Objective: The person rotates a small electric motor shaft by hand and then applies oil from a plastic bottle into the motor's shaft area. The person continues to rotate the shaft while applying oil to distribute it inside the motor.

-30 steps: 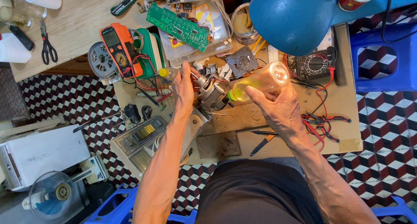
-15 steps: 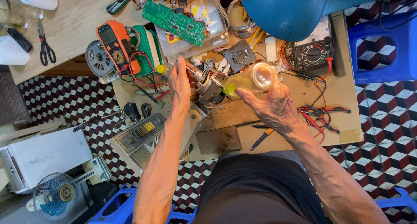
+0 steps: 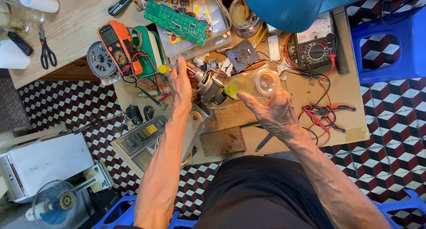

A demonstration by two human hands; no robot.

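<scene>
**A:** Your right hand (image 3: pixel 274 110) is wrapped around a clear plastic bottle (image 3: pixel 254 84) with yellowish liquid in it — fingers curled under and around its body, a firm hold. The bottle lies almost level, its long axis running left to right across the bench, green-tipped nozzle (image 3: pixel 230 90) toward the left, the rounded base toward the right.

**B:** And what does the nozzle point at?

**A:** At the small electric motor (image 3: pixel 211 86) just to its left. The tip sits just beside the motor's metal body; whether it touches, you cannot tell from up here. So the motor lies left of your grip, straight along the bottle's axis.

**B:** What is my left hand doing?

**A:** Your left hand (image 3: pixel 180 80) lies on the far side of the motor, palm down, fingers stretched forward up the bench. It looks to rest against the motor's left end, near the red wires (image 3: pixel 146 80), but the fingertips hide whatever they press — I cannot say whether it grips anything or only steadies. It is not closed in a fist.

**B:** Which hand is nearer the motor?

**A:** The left one, which is right beside it; the right reaches it only through the bottle.

**B:** Anything crowding the spot?

**A:** An orange multimeter (image 3: pixel 116 46) left of your left hand, a green circuit board (image 3: pixel 177 21) beyond, and a black analogue meter (image 3: pixel 316 49) well to the right.
</scene>
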